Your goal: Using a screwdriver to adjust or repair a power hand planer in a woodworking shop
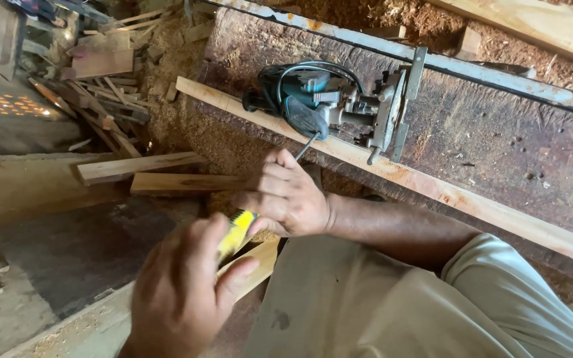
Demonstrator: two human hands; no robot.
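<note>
Tape measure: a yellow-and-black tape measure (237,232) shows only as a short strip between the two hands, low in the middle of the view; its case is hidden.
Left hand: the left hand (184,292) is nearest the camera, its fingers (233,275) curled and pinching the near end of the tape measure.
Right hand: the right hand (286,195) has its fingers pressed together in a loose fist over the far end of the tape measure, with a thin dark rod (305,147) sticking out above the knuckles.
Plank: a long pale plank (432,189) runs diagonally across the dark table (485,132), just beyond the right hand.
Saw: a teal-and-black circular saw (329,106) lies on its side on the table, beside the plank.
Offcuts: wood offcuts (137,166) and sawdust (174,113) lie at left.
</note>
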